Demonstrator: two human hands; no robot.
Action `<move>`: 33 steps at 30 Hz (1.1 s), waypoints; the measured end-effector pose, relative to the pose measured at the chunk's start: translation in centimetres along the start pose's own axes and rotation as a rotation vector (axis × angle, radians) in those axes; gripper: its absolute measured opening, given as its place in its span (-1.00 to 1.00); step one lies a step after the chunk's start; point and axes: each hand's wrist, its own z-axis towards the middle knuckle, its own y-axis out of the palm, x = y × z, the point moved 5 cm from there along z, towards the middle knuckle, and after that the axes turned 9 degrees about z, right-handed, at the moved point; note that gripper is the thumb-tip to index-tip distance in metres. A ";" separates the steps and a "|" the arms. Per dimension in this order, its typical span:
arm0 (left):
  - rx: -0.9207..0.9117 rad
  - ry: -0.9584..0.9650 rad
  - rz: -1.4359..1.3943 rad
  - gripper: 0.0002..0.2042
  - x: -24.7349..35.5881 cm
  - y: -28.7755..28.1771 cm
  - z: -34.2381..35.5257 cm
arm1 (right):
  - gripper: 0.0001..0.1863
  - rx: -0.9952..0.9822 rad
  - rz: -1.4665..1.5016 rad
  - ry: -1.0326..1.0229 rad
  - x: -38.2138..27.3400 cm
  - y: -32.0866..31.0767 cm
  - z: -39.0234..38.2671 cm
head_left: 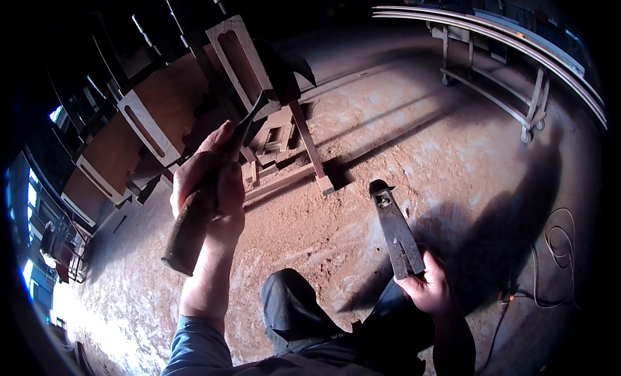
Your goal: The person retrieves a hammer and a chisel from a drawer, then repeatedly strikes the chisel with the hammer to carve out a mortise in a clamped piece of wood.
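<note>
My left hand [213, 172] is closed round a chisel [189, 230] with a thick wooden handle. Its dark blade points up and away, its tip at the near end of a slotted wooden piece [234, 59]; whether they touch I cannot tell. A long rounded mortise is cut into that piece's face. Lower right, my right hand [427, 285] grips the near end of a long, dark, flat-sided tool [396, 230]. This tool has a split near my fingers and a shiny spot at its far end; its exact kind is unclear.
More slotted wooden pieces [147, 130] stand in a row at left, among upright clamp bars. Beneath, a wooden stand [306, 143] holds loose offcuts. Shavings cover the floor [304, 246]. A wheeled rack [495, 91] carries long boards; a cable [535, 279] lies at right.
</note>
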 end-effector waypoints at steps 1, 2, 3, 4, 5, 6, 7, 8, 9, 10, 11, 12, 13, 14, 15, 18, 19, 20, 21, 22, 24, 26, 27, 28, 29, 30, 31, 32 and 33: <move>0.010 0.001 -0.007 -0.80 -0.1 0.0 0.0 | -0.71 -0.039 0.008 -0.033 -0.9 0.2 0.3; 0.025 -0.006 -0.011 -0.81 0.0 0.0 0.0 | -0.71 -0.078 0.016 -0.067 -1.3 0.5 0.4; 0.037 -0.012 -0.027 -0.82 0.0 0.1 0.0 | -0.65 -0.102 0.052 -0.038 -0.8 0.8 0.4; 0.049 -0.019 -0.044 -0.82 -0.1 0.1 -0.1 | -0.63 -0.081 0.040 -0.055 -0.7 0.9 0.5; 0.056 -0.027 -0.071 -0.82 -0.2 0.2 -0.2 | -0.61 -0.060 0.029 -0.071 -0.9 1.4 0.9; 0.045 -0.025 -0.049 -0.82 -0.1 0.3 0.0 | -0.64 -0.064 0.032 -0.109 -1.6 1.8 1.3; 0.034 -0.025 -0.027 -0.82 -0.1 0.3 0.0 | -0.66 -0.083 0.037 -0.145 -2.3 2.2 1.6; 0.005 -0.019 0.045 -0.81 0.3 0.3 0.3 | -0.68 -0.100 0.042 -0.180 -2.8 2.5 1.7; -0.027 -0.017 0.116 -0.80 0.6 0.2 0.3 | -0.70 -0.118 0.044 -0.202 -3.0 2.9 1.7; -0.011 -0.043 0.099 -0.80 0.7 0.2 0.3 | -0.77 -0.159 0.033 -0.260 -3.2 3.3 1.8; 0.006 -0.068 0.081 -0.80 0.9 0.3 0.2 | -0.78 -0.192 0.051 -0.276 -2.9 3.6 1.8; 0.022 -0.095 0.068 -0.81 0.8 0.3 0.0 | -0.77 -0.205 0.055 -0.289 -2.8 4.0 1.8; 0.020 -0.082 0.069 -0.81 0.7 0.3 0.0 | -0.76 -0.220 0.102 -0.292 -3.2 4.3 1.9; 0.018 -0.068 0.070 -0.81 0.6 0.4 0.1 | -0.76 -0.234 0.123 -0.294 -3.2 4.6 2.0; 0.020 -0.078 0.071 -0.81 0.6 0.4 0.1 | -0.75 -0.244 0.143 -0.295 -3.5 4.7 2.0; 0.037 -0.079 0.064 -0.80 0.7 0.5 0.1 | -0.73 -0.281 0.143 -0.281 -3.2 5.3 2.0; 0.051 -0.060 0.056 -0.79 0.5 0.5 0.0 | -0.73 -0.299 0.156 -0.267 -3.3 5.7 2.0; 0.064 -0.041 0.047 -0.78 0.5 0.5 0.0 | -0.72 -0.316 0.139 -0.262 -3.2 5.8 1.9; 0.049 -0.057 0.057 -0.78 0.6 0.6 0.1 | -0.70 -0.332 0.120 -0.259 -3.2 5.8 1.8; 0.034 -0.074 0.067 -0.79 0.7 0.6 0.1 | -0.66 -0.345 0.105 -0.256 -3.1 5.9 1.7; 0.031 -0.072 0.039 -0.80 0.7 0.7 0.1 | -0.61 -0.357 0.093 -0.272 -3.5 6.3 1.8; 0.056 -0.035 -0.039 -0.80 0.3 0.7 0.2 | -0.61 -0.355 0.139 -0.277 -3.6 7.0 1.8; 0.049 -0.045 -0.009 -0.80 0.3 0.8 0.2 | -0.60 -0.358 0.183 -0.265 -3.3 7.1 1.8; 0.043 -0.055 0.020 -0.80 0.4 1.0 0.1 | -0.60 -0.373 0.193 -0.247 -3.0 7.1 1.8; 0.038 -0.065 0.050 -0.79 0.6 1.1 0.0 | -0.59 -0.388 0.203 -0.229 -2.8 7.1 1.9; 0.017 -0.106 0.017 -0.85 0.6 1.0 0.2 | -0.58 -0.399 0.201 -0.214 -2.6 7.2 1.8; -0.003 -0.149 -0.014 -0.90 0.7 0.9 0.3 | -0.57 -0.367 0.187 -0.323 -2.7 7.4 1.9; 0.021 -0.124 -0.030 -0.93 0.8 1.1 0.5 | -0.56 -0.383 0.164 -0.328 -2.9 7.4 1.9; 0.045 -0.202 -0.151 -0.92 0.7 1.1 0.3 | -0.56 -0.401 0.142 -0.332 -3.4 7.3 1.9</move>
